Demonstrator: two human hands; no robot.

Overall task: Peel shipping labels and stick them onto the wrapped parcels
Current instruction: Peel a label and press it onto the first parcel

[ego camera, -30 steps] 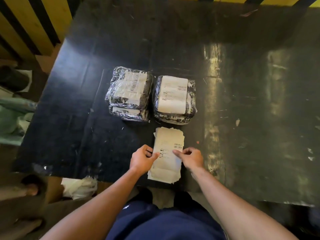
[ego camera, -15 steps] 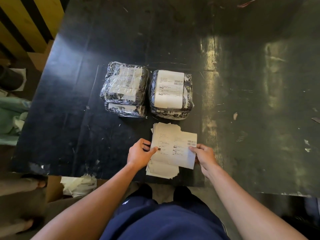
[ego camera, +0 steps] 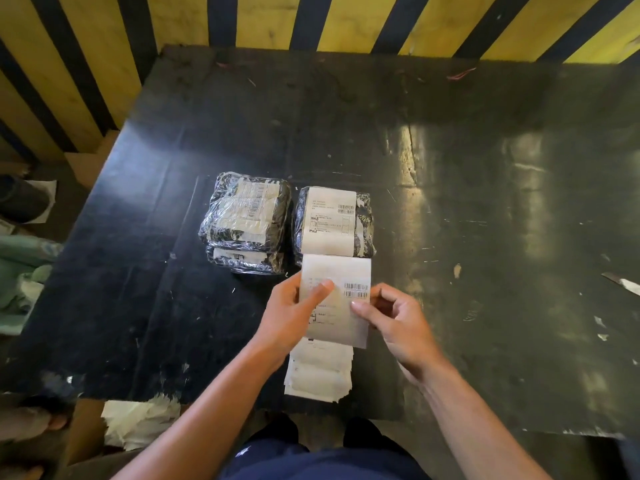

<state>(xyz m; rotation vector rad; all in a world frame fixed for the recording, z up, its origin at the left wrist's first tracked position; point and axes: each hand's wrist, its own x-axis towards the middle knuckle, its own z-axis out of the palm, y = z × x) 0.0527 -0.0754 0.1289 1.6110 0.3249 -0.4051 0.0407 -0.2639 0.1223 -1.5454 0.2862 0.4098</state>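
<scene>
Both hands hold one white shipping label (ego camera: 341,271) upright above the table. My left hand (ego camera: 291,313) grips its left edge with the thumb across the print. My right hand (ego camera: 394,317) pinches its right edge below the barcodes. Beneath it a stack of labels (ego camera: 320,372) lies at the table's near edge. Two stacks of parcels wrapped in black plastic sit side by side behind. The left parcel stack (ego camera: 246,221) shows labels under clear film. The right parcel stack (ego camera: 332,220) carries a flat white label on top.
The black table (ego camera: 450,202) is worn and scratched, with small paper scraps at the right. A yellow and black striped wall (ego camera: 311,19) runs behind. Crumpled backing paper (ego camera: 138,420) lies on the floor at the lower left, near someone's foot (ego camera: 31,424).
The top label has been taken off the stack and lifted between both hands. The head has tilted up, so the striped wall now shows.
</scene>
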